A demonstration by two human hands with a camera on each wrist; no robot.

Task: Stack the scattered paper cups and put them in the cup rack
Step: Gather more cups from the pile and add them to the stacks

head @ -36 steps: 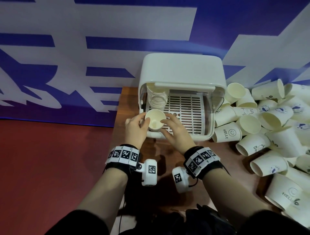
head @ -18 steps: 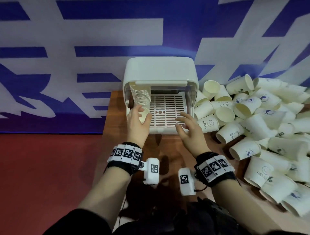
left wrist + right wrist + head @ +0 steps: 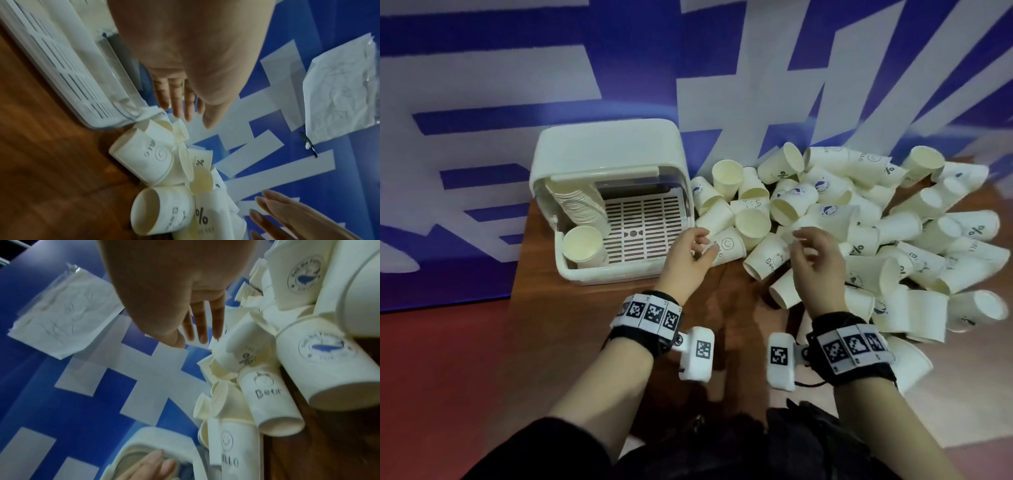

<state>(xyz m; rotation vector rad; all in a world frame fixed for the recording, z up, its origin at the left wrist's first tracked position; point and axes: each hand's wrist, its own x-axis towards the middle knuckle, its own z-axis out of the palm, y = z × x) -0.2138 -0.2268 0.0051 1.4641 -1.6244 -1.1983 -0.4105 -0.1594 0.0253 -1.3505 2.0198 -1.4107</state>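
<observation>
The white cup rack (image 3: 606,161) stands at the table's back left, with a long stack of nested paper cups (image 3: 580,222) lying along its left side. A big pile of loose cups (image 3: 876,236) covers the right of the table. My left hand (image 3: 703,243) hovers empty, fingers relaxed, right at a lying cup marked HELLO (image 3: 727,248), just right of the rack. My right hand (image 3: 803,245) hangs empty over a cup marked Bear (image 3: 765,260). The left wrist view shows straight left fingers (image 3: 179,104) above the HELLO cup (image 3: 148,155). The right wrist view shows right fingers (image 3: 202,327) above the Bear cup (image 3: 265,395).
The brown wooden table (image 3: 551,308) has a bare strip in front of the rack and between my wrists. The rack's slotted floor (image 3: 647,226) is bare right of the stack. A blue and white wall (image 3: 551,85) rises behind, and red floor (image 3: 441,377) lies to the left.
My left hand let go of the cup stack in the rack and moved right to the pile's edge. My right hand also moved right, over the loose cups. The view turned right.
</observation>
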